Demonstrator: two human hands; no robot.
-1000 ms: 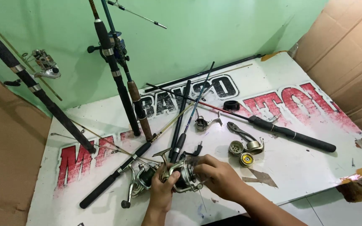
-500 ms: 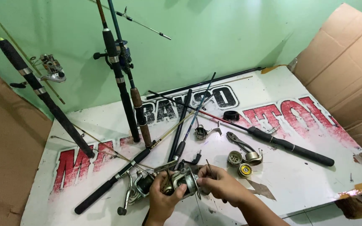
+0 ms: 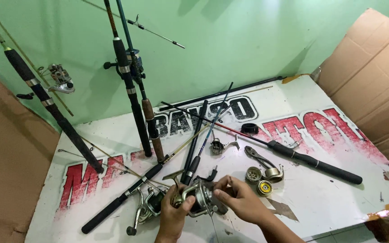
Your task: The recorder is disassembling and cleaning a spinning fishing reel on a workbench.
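At the far left a black-handled fishing rod (image 3: 46, 101) leaned against the green wall (image 3: 230, 40), a small reel (image 3: 61, 77) hanging beside it, and two more rods (image 3: 131, 90) stood propped near the middle of the wall. All of them sat larger and lower in my view than a second before, because I had tipped my head down and closer to the white signboard with red letters (image 3: 338, 189) that served as my table. On its near left lay a dark rod (image 3: 118, 204) with a spare spinning reel (image 3: 147, 209) just beside my wrist. My left hand (image 3: 173, 216) was curled around the silver spinning reel (image 3: 199, 198), thumb and fingers closed on its body, much as it had gripped it a second before, though both hands now sat further right and higher in the view. My right hand (image 3: 241, 202) met it from the other side, fingertips pinched on the reel's front end, where earlier it had lain more over the top. Beyond my knuckles several thin rods (image 3: 203, 135) crossed one another, unmoved. To the right lay pliers (image 3: 260, 157), two loose spools (image 3: 258, 180) touching each other, and a long black-gripped rod (image 3: 314, 162), with cardboard (image 3: 374, 76) leaning at the far right.
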